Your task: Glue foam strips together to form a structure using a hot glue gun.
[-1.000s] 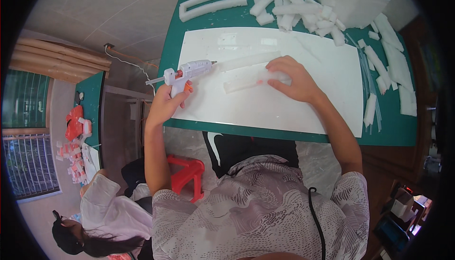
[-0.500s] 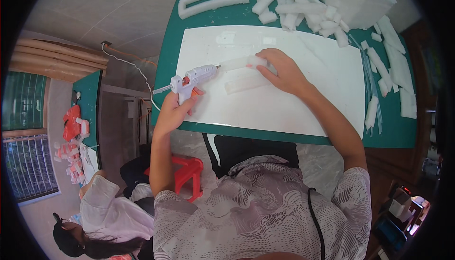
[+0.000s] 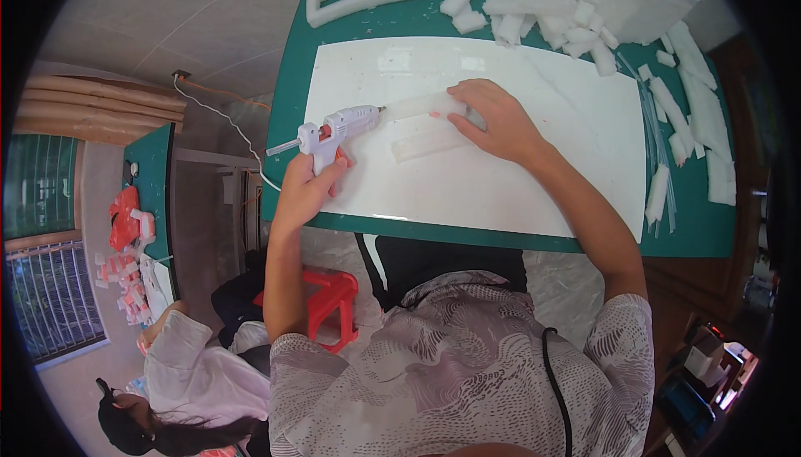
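A green-topped table point(image 3: 692, 232) carries a glossy white board point(image 3: 534, 194). Over the board, a white hot-glue gun point(image 3: 352, 122) sits in the left hand point(image 3: 310, 183), fingers wrapped round its handle. The right hand point(image 3: 494, 117) pinches the right end of the farther foam strip point(image 3: 413, 107); a nearer foam strip point(image 3: 425, 143) lies beside it. The nozzle point(image 3: 381, 109) points at the farther strip's left end, contact unclear. Best to brace the strip and squeeze evenly.

head view | left fisheye, head-worn | faces down | near green table point(image 3: 701, 232)
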Available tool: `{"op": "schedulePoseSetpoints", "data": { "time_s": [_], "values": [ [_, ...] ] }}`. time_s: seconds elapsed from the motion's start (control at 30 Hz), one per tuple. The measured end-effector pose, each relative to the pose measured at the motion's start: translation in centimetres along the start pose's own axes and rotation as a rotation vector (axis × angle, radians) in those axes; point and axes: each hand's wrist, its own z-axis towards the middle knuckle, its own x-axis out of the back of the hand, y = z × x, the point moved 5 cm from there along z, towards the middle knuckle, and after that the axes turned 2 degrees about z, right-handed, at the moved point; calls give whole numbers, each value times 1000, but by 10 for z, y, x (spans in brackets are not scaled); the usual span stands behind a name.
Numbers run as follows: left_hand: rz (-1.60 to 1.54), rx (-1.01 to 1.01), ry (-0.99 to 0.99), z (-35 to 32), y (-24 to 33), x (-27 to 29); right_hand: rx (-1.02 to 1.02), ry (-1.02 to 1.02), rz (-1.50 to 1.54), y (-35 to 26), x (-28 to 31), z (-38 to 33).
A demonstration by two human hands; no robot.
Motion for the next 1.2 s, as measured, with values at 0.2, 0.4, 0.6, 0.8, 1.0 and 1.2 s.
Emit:
{"op": "schedulePoseSetpoints", "data": {
  "time_s": [0.2,0.4,0.6,0.8,1.0,1.2],
  "values": [
    [16,-12,11,1,-2,1,3,10,8,0,-1,1],
    [4,-27,32,1,1,2,12,24,13,1,0,0],
    [22,-22,34,1,0,2,-47,-30,27,1,0,0],
    [52,-1,25,-4,-2,4,-70,-54,39,2,0,1],
    [21,13,22,-12,-5,4,17,31,14,-1,1,1],
    [3,2,2,-11,-7,3,8,20,29,0,0,1]
  ]
}}
